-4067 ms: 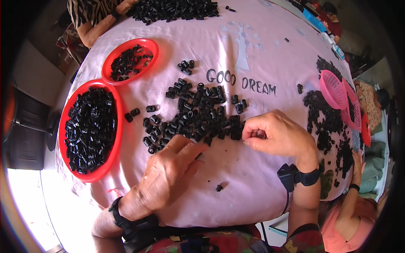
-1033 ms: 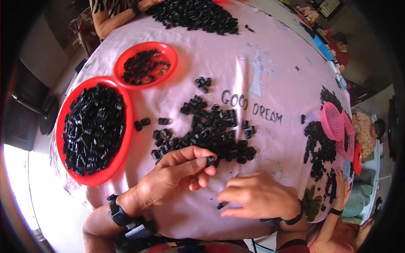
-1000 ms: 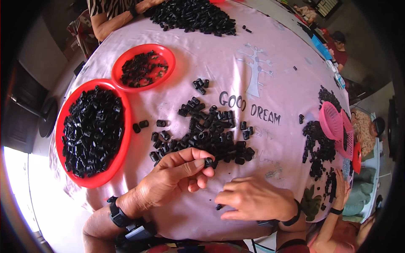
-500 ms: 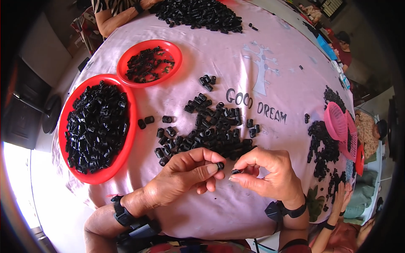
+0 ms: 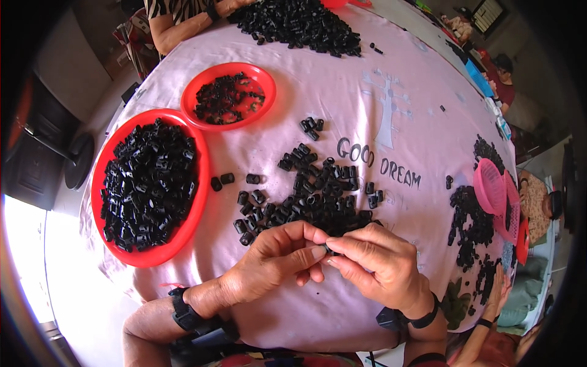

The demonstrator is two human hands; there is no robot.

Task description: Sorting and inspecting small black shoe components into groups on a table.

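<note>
My left hand (image 5: 278,260) is closed, pinching a small black plastic cylinder (image 5: 331,250) between thumb and fingertips. Against that same part presses my right hand (image 5: 382,266), its thumb and forefinger closed on a tiny black piece that is now mostly hidden where the fingertips meet. Just beyond my hands lies a loose heap of short black plastic cylinders (image 5: 315,199) on the pink tablecloth (image 5: 281,330).
On the left stands a large red oval tray (image 5: 200,205) full of black parts, touching a smaller red plate (image 5: 271,98) with black bits. A co-worker's arm (image 5: 186,32) rests by a far black pile (image 5: 299,27). Pink baskets (image 5: 489,186), more black parts and another person's hands (image 5: 498,290) are at right.
My right hand has moved left, bringing its small black piece up to the cylinder in my left hand. The fingertips, apart before, now meet. The whole view has shifted slightly.
</note>
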